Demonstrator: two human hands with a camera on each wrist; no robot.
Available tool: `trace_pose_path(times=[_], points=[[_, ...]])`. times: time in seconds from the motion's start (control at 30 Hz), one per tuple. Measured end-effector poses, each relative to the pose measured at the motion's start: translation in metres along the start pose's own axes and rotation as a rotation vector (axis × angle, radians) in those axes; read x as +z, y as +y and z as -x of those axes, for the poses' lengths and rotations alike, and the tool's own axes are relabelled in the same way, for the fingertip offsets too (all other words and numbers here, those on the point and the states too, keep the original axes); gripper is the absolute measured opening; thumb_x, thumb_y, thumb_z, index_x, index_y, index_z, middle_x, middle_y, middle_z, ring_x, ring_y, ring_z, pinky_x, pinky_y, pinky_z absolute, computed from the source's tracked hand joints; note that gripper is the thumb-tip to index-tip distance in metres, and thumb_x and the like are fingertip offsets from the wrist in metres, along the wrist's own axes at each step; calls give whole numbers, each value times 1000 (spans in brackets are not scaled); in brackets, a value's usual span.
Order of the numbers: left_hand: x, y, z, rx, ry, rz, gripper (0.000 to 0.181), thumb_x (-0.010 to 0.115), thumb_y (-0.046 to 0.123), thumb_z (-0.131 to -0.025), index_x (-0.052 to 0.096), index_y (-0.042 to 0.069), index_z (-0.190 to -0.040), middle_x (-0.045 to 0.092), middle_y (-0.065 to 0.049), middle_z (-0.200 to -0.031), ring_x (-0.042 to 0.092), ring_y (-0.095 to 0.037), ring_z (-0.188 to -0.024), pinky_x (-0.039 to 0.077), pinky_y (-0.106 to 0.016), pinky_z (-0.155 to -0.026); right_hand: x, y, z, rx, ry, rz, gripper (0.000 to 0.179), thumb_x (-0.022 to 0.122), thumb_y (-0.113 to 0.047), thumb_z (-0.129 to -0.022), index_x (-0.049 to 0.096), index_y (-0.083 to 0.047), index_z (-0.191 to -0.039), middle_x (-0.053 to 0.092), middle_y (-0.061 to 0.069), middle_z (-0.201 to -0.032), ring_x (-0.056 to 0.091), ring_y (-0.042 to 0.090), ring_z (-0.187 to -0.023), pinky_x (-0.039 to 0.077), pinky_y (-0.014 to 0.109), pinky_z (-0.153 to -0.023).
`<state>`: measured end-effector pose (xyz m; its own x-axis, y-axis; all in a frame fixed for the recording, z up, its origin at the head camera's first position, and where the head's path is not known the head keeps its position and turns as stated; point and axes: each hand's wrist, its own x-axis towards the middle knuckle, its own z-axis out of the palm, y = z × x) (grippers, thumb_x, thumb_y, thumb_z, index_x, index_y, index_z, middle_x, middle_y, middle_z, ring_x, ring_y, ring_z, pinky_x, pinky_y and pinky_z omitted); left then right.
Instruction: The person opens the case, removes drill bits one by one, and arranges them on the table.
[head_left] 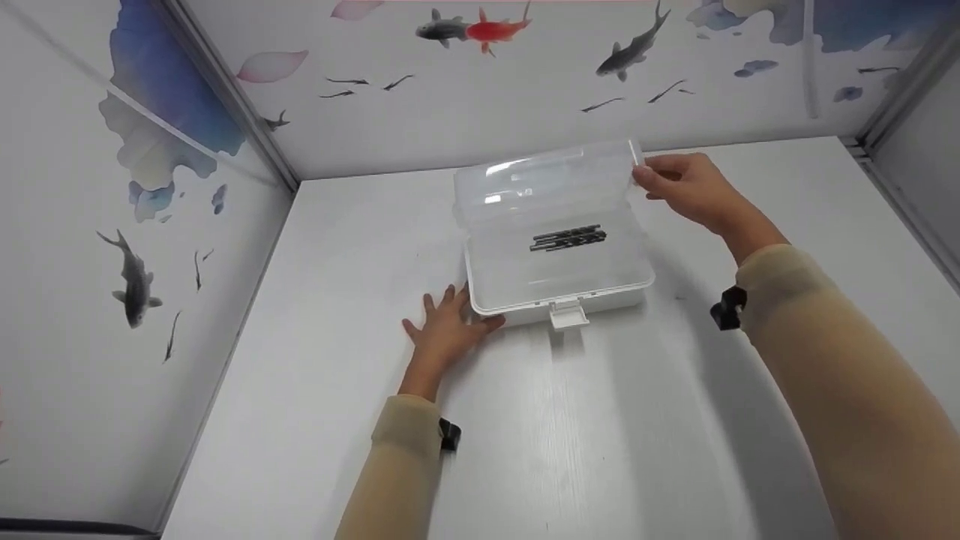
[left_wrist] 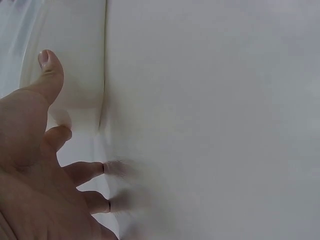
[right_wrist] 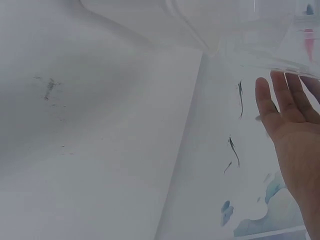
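A white plastic box [head_left: 615,301] stands on the table with its clear hinged lid [head_left: 540,180] raised at the back. Several dark drill bits [head_left: 568,238] lie together inside it. At the lid's right edge, my right hand [head_left: 694,191] pinches the rim between thumb and fingers; the right wrist view has those fingertips [right_wrist: 278,76] along the clear edge. My left hand [head_left: 446,334] is spread at the box's front left corner, thumb along the front wall and the other fingers reaching round the left side. The white latch [head_left: 568,315] on the front hangs flipped outward.
The white table [head_left: 337,300] meets a back wall panel [head_left: 375,127] and a left wall panel [head_left: 60,187], both printed with fish. Faint dark marks [right_wrist: 50,90] show on the table in the right wrist view.
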<state>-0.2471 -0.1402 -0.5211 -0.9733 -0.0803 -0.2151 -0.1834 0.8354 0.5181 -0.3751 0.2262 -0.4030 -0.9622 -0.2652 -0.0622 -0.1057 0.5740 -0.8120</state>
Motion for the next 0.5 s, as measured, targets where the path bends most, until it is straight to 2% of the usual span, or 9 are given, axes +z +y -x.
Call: trace_pose_path(times=[0.17,0.27,0.37,0.5], points=[[-2,-1,0,7,-25,13,89,64,74,-76,32,41,-152,25,-5,-163,3,-41,-153,-5,-75,-111,7,5,1,-61,129,94,65,48,-63,-93,63,-11,-129,65,13,-124,61,26,-109,47,50,-99],[-6,-3,0,17,-64,18,90,64,73,-77,30,41,-153,22,-5,-164,0,-40,-153,-5,-75,-111,11,6,2,-66,199,101,66,45,-65,-93,66,-11,-124,66,12,-121,61,19,-104,50,44,-96],[-8,-4,1,28,-90,8,92,64,74,-76,27,42,-153,19,-5,-165,-1,-40,-153,-5,-75,-111,12,7,1,-65,236,93,65,43,-64,-94,67,-9,-122,66,12,-120,62,14,-102,53,36,-95],[-9,-5,2,36,-89,-5,91,64,74,-76,25,44,-153,17,-5,-166,-2,-41,-153,-5,-75,-111,10,6,-4,-44,255,58,65,41,-63,-95,68,-9,-119,66,11,-114,64,10,-96,54,25,-88]])
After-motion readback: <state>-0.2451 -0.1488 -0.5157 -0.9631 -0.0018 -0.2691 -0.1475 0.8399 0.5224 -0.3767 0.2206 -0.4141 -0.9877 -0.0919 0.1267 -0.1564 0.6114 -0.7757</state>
